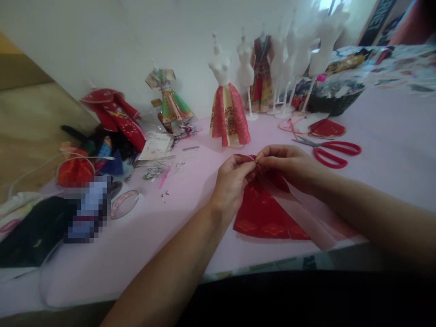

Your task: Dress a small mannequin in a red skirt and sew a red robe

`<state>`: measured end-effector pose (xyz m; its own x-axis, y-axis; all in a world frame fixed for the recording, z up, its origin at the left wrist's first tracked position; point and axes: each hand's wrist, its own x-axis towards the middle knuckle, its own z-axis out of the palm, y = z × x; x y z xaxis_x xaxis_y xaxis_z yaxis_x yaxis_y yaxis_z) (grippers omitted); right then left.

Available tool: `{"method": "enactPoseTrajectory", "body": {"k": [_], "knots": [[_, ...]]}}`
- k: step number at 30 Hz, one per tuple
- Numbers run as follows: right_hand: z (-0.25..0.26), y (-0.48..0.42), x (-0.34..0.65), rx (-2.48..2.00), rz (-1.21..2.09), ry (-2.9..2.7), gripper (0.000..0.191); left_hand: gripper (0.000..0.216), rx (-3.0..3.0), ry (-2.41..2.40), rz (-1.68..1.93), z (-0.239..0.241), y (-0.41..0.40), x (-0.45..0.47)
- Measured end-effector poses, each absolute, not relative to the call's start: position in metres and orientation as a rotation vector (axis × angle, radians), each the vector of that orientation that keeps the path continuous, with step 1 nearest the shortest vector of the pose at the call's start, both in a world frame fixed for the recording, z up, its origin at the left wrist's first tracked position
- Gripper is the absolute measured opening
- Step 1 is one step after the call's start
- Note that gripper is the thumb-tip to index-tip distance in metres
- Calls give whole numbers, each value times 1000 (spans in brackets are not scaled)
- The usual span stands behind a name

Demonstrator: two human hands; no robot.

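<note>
A small red doll garment (pixel 269 211) with gold trim and a sheer pale layer (pixel 303 213) lies at the table's front edge, its upper part raised off the table. My left hand (pixel 235 177) pinches the top edge of this garment between thumb and fingers. Close against it, my right hand (pixel 284 163) is closed at the same edge, thumb and index finger together near the gold trim. Whether the right fingers also hold a needle or bead is too small to make out. Red-handled scissors (pixel 332 150) lie open just beyond my right hand.
Miniature mannequins stand along the wall, one in a red and gold skirt (pixel 230 113). At left are beads and pins (pixel 155 170), a tape roll (pixel 125 204), a red pouch (pixel 75 170) and dark cloth (pixel 34 231). A dark basket (pixel 335 100) sits at back right.
</note>
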<state>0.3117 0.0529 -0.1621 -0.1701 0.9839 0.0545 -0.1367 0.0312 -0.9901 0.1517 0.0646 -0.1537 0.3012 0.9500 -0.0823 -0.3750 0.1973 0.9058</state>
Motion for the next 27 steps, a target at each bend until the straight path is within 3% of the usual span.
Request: {"method": "enactPoseTrajectory", "body": {"k": [27], "knots": [[-164, 53, 312, -989, 1349, -1261, 14, 15, 942, 781, 1089, -154, 64, 151]]}}
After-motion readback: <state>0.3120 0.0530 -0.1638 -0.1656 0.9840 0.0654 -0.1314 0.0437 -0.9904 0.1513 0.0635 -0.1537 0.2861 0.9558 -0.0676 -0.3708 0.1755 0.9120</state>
